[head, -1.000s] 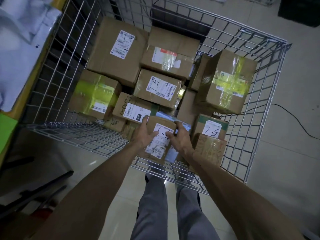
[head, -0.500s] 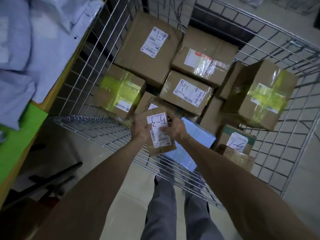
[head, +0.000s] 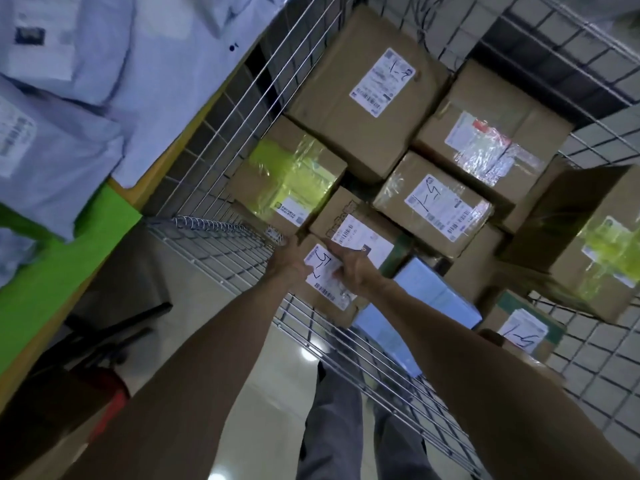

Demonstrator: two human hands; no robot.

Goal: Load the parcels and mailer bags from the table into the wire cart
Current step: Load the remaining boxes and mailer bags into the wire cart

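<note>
I hold a small brown parcel (head: pixel 323 284) with a white handwritten label between both hands, just inside the near wall of the wire cart (head: pixel 221 237). My left hand (head: pixel 287 263) grips its left edge and my right hand (head: pixel 356 271) grips its right side, fingers over the label. Around it lie several cardboard boxes: a large labelled box (head: pixel 367 88), a box with yellow tape (head: pixel 291 174), a "1-5" labelled box (head: pixel 433 202) and a light blue mailer bag (head: pixel 422 299). White mailer bags (head: pixel 69 98) lie on the table at the left.
The table's yellow edge (head: pixel 145 181) and a green mat (head: pixel 52 265) adjoin the cart's left wall. A tilted yellow-taped box (head: pixel 588 244) leans at the cart's right. A dark frame and a red item (head: pixel 110 403) sit under the table. My legs stand on pale floor tiles.
The small parcel has moved left and further into the cart's near corner, held by both hands. The view has swung left, showing more of the table and its bags.
</note>
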